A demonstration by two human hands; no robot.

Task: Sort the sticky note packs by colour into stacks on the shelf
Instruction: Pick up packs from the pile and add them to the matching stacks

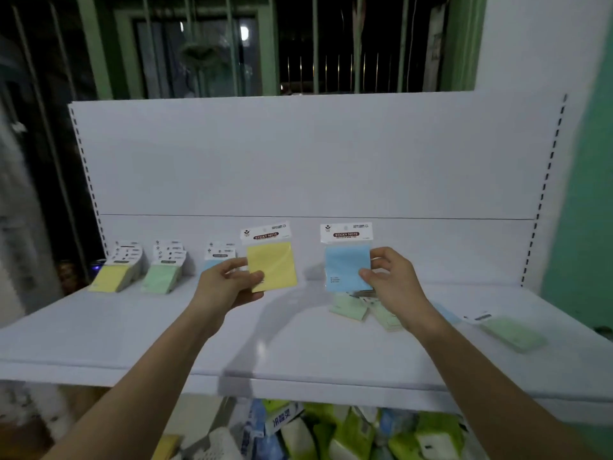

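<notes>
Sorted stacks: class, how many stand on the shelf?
3: yellow stack far left, green stack beside it, blue stack partly hidden behind the left hand.

"STICKY NOTE" on yellow pack (pixel 271 257), blue pack (pixel 346 257)

White shelf (pixel 232 330): at back left a yellow stack (pixel 114 272), green stack (pixel 162 275) and blue stack (pixel 217 257) in a row; loose green packs (pixel 351 307) right of centre, another green pack (pixel 512 333) far right.
</notes>
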